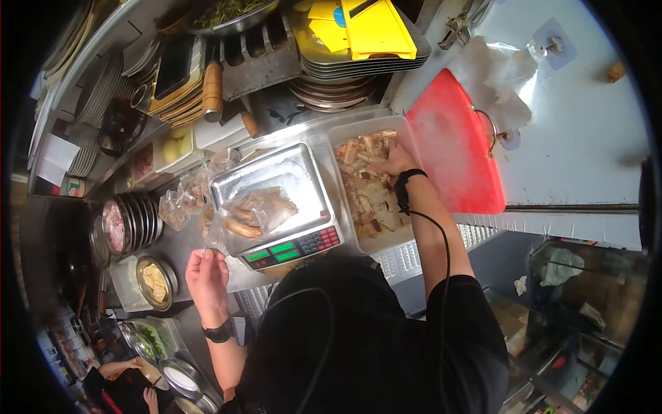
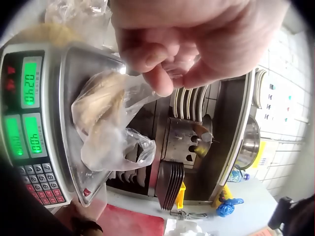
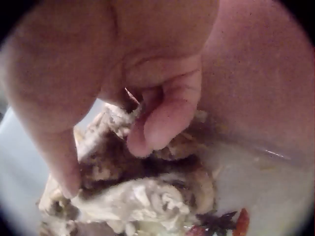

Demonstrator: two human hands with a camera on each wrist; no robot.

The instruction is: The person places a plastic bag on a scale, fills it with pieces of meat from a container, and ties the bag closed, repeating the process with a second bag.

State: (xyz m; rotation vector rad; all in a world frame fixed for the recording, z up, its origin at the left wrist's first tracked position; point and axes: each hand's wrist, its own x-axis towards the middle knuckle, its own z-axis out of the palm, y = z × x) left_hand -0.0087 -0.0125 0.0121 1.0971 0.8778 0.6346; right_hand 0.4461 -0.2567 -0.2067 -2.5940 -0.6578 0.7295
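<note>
My left hand (image 1: 209,279) pinches the rim of a clear plastic bag (image 2: 106,142), fingers and thumb bent together on it. Pieces of brown cooked meat (image 1: 245,212) fill the bag, which lies on the steel pan of a digital scale (image 1: 303,176). Green digits glow on the scale's display (image 2: 30,83). Over at the white tub (image 1: 389,241), my right hand (image 1: 394,160) is down among bony meat chunks (image 3: 133,201). Its thumb and curled fingers grip a chunk at the top of the pile, partly hidden by the hand. Star anise (image 3: 219,222) and red chilli (image 3: 241,221) lie beside the meat.
A red cutting board (image 1: 455,152) lies right of the tub. Several filled plastic bags (image 1: 186,196) sit left of the scale. Behind are a shelf with stacked trays (image 1: 365,65), a yellow slicer (image 1: 379,31) and a wooden-handled knife (image 1: 212,90). Another person (image 1: 117,390) works lower left.
</note>
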